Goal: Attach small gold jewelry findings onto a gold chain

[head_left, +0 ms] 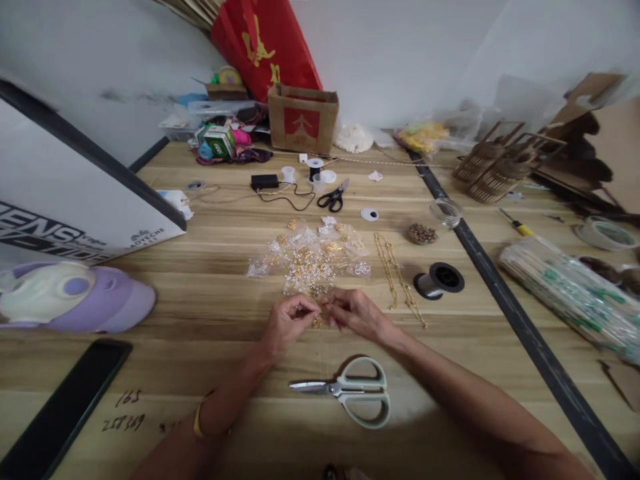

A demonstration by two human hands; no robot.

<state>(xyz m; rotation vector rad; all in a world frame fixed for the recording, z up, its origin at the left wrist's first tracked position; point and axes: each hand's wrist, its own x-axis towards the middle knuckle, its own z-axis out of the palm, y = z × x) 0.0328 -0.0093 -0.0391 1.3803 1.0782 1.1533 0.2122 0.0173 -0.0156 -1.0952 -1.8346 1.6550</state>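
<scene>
Head view: what are the hands doing?

"The left hand (289, 325) and the right hand (356, 315) nearly meet, each grip closed in a pinch. What sits between the fingertips is too small to tell."

"And the small gold piece (317, 322)?"

"Just below the left fingertips. I can't tell whether it hangs or lies on the surface (240, 400)."

"What's beyond?"

"A heap of gold and clear beads (310, 267), its near edge partly behind the fingers. Small plastic bags lie around it, their contents hard to separate."

"To the right?"

"Gold chains (393, 273), then a wire spool (440, 280). Grey-handled scissors (363, 391) lie on the near side of the hands, blades to the left."

"Anything cut off?"

"The dark phone (65, 407) at near left, the white box (80, 187) at left, and both forearms."
</scene>
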